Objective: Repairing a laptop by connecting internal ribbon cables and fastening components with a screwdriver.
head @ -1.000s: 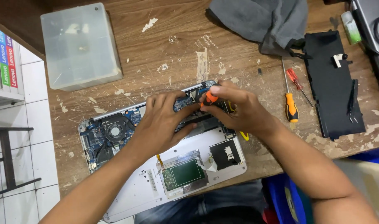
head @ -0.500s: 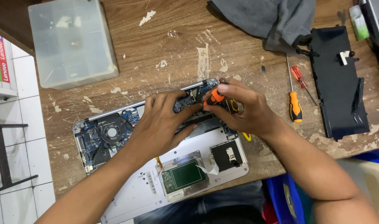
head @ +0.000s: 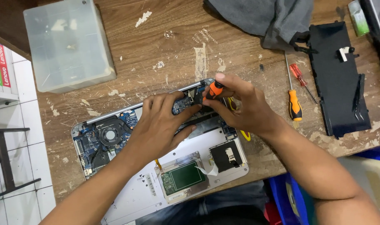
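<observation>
Head view, left to right: a clear plastic box (head: 67,46) sits well apart on the counter (head: 156,37). The opened laptop (head: 156,166) lies long axis slanting up toward the right, overhanging the counter's near edge. The left hand (head: 161,125) presses flat on its board. The right hand (head: 244,108) has its fingers (head: 223,79) closed around an orange-handled screwdriver (head: 215,89), tip pointing down-left into the far edge. Spare screwdrivers (head: 294,100) and a black panel (head: 337,79) lie right.

Bare table (head: 156,46) lies open between plastic box (head: 67,43) and grey cloth (head: 260,16).
</observation>
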